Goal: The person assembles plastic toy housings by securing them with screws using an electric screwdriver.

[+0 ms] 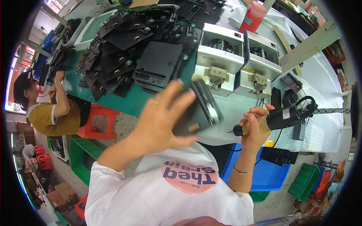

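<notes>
Clock directions run from the middle of the view. The workbench [324, 101] spreads across the upper half, bearing a pile of black panels [120, 39] between 10 and 11 o'clock. The white shirt [162, 203] fills 6 o'clock, its pink oval print carrying dark, upside-down lettering that is partly legible. A blue bin [275, 179] sits at 4 o'clock. Two silver machines stand side by side at 1 o'clock; the one nearer 12 has legible dark red lettering [209, 58] on its front. The black housing [206, 107], tilted and blurred, is near the centre at the bench's near edge. The left hand [160, 120], fingers spread wide, overlaps the housing's 9 o'clock side; blur hides how firmly they meet. Toward 3 o'clock, the right hand [254, 133] curls around an electric screwdriver [281, 119], its bit pointing to 9. A small white label [286, 113] on the tool is too small to read.
</notes>
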Motion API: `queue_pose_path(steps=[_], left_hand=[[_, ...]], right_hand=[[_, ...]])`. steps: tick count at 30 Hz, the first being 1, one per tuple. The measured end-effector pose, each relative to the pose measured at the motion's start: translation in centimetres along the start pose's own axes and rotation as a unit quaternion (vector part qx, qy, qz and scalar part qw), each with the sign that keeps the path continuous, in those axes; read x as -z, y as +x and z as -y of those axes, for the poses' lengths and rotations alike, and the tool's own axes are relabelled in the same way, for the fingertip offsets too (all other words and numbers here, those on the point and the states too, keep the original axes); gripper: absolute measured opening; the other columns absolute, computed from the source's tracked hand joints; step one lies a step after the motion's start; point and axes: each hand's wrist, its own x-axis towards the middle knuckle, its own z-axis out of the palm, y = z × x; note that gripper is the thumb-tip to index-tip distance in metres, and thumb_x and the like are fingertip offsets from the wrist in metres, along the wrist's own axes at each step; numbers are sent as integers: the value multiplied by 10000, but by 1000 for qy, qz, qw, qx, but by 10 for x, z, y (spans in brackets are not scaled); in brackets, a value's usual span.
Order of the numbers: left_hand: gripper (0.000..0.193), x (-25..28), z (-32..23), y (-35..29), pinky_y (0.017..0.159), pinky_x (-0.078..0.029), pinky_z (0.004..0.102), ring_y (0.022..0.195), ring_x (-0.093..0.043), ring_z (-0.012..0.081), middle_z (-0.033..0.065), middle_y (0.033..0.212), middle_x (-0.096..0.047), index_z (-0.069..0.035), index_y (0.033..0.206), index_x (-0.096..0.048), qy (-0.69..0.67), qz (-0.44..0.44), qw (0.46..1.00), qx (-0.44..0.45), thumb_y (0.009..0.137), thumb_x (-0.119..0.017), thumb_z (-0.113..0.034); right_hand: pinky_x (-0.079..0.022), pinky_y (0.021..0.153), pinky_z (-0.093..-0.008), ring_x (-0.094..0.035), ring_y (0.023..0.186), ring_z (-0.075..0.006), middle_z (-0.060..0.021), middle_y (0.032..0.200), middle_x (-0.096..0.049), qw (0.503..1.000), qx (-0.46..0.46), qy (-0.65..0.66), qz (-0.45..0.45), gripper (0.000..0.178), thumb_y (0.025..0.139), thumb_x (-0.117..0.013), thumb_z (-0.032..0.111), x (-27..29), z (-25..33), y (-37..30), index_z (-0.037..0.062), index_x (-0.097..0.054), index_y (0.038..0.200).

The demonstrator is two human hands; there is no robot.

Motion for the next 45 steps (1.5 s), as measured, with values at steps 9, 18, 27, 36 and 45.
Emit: queue_pose_path(steps=[9, 18, 27, 36, 45], left_hand=[[737, 19, 53, 59, 816, -510, 514, 1087, -570, 405, 183, 1382, -423, -101, 1248, -522, 276, -142, 928, 204, 672, -766, -490], [743, 4, 71, 63, 828, -518, 523, 1163, -520, 388, 136, 1376, -417, -116, 1252, -519, 283, -78, 916, 273, 694, -740, -553], [724, 51, 103, 54, 930, -435, 464, 1155, -543, 333, 127, 1267, -571, -106, 1254, -572, 286, -235, 916, 154, 706, -757, -541], [962, 158, 244, 82, 1059, -350, 466, 1292, -459, 329, 131, 1397, -501, -142, 1424, -411, 253, -155, 921, 253, 654, -794, -572], [1193, 177, 329, 103, 1075, -359, 471, 1304, -442, 394, 285, 1412, -415, -183, 1529, -157, 77, 21, 958, 274, 622, -855, -520]], right_hand=[[-525, 541, -260, -601, 707, -145, -118, 961, -586, 999, 11, 39, 13, 585, 791, -653, -79, -11, -2, -1, 22, -364, 1290], [-527, 546, -266, -604, 762, -144, -95, 953, -590, 1000, 26, 10, 10, 587, 820, -650, -29, -6, -6, 2, 34, -353, 1323], [-517, 524, -245, -576, 686, -134, -98, 927, -582, 1000, 18, 7, -22, 629, 776, -661, -78, -11, -7, 6, 15, -335, 1305], [-500, 516, -242, -567, 625, -127, -83, 878, -582, 999, 51, -11, -4, 574, 836, -646, -9, -5, -5, 10, 9, -347, 1326], [-504, 496, -313, -554, 602, -177, -67, 866, -560, 993, 71, 93, 23, 751, 811, -678, 11, -15, 12, 15, 80, -254, 1427]])
